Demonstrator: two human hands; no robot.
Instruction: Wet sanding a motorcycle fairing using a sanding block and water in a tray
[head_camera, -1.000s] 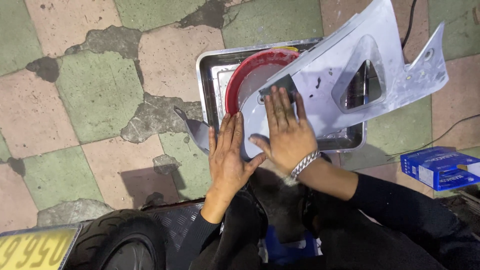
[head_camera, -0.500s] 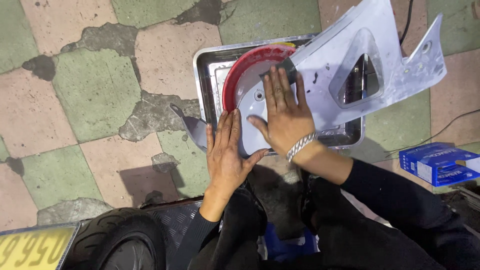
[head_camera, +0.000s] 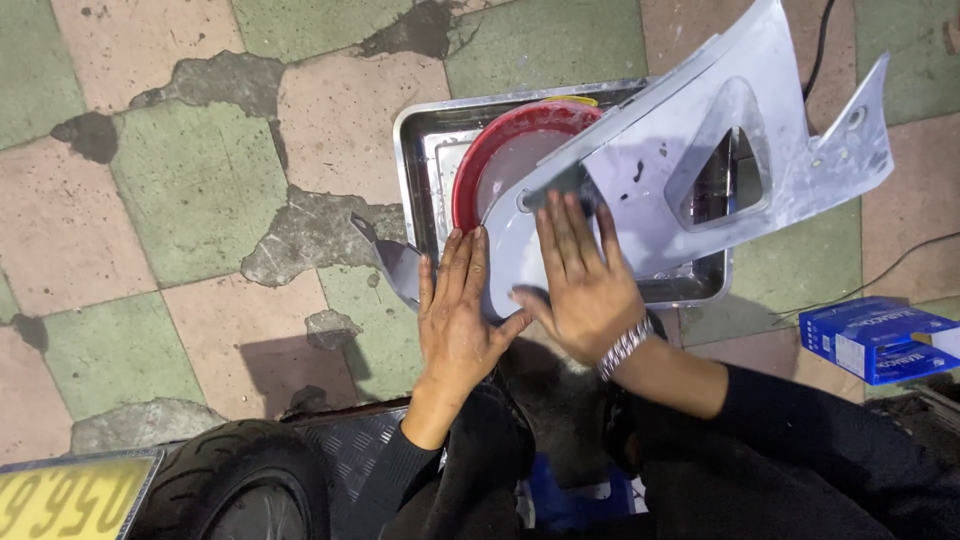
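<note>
Both hands (head_camera: 455, 320) (head_camera: 585, 285) flat on grey fairing panel (head_camera: 660, 170), possibly sanding.

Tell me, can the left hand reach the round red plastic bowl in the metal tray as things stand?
Probably yes. The left hand lies flat at the near edge of the grey plastic fairing panel, and the red bowl's left rim shows uncovered just beyond its fingertips. The panel hides only the bowl's right side.
</note>
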